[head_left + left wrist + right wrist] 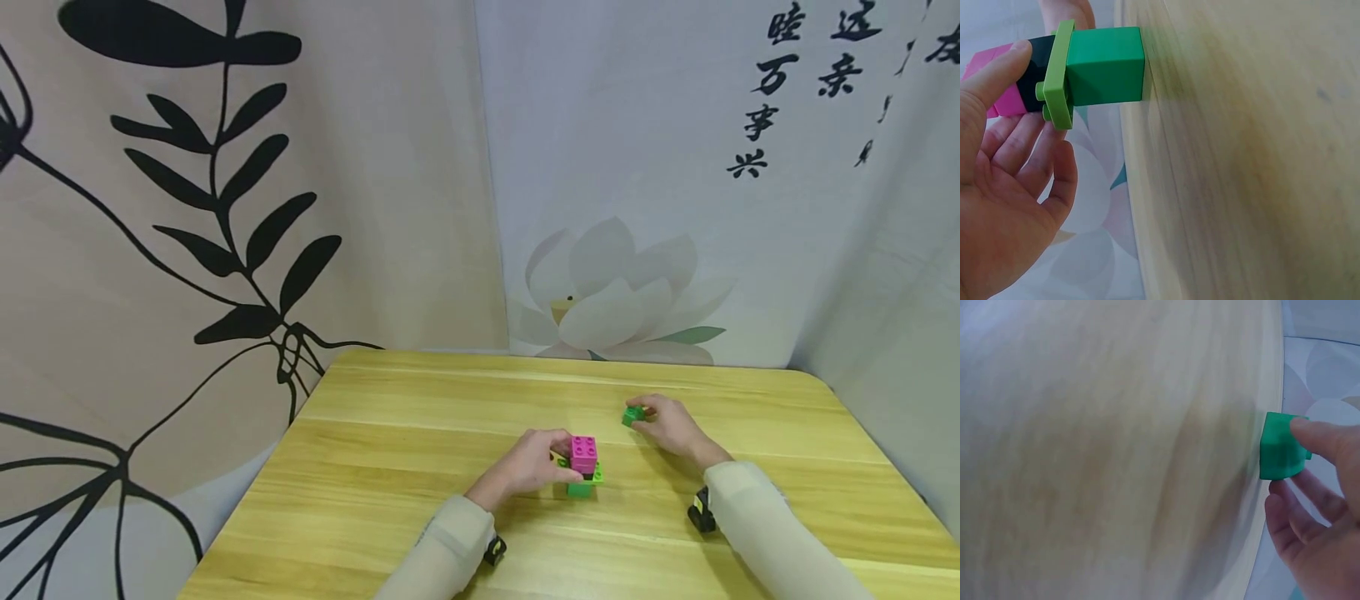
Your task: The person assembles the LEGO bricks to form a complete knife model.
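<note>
In the head view my left hand [531,463] holds a small stack of toy building bricks near the middle of the table. At the top of it are pink bricks [583,450]. Seen from the left wrist, a black brick [1039,69] comes below the pink, then a lime-green plate [1057,78] with studs, then a green brick [1107,65]. The thumb lies along the pink and black bricks, with fingers on the far side. Farther back and to the right, my right hand [670,423] pinches a single green brick [1280,447] between thumb and fingers, close over the table.
The wooden table [360,467] has its far edge close against a printed fabric curtain [405,183]. Another curtain [900,333] runs along the right side. Black wrist devices [702,510] sit at both cuffs.
</note>
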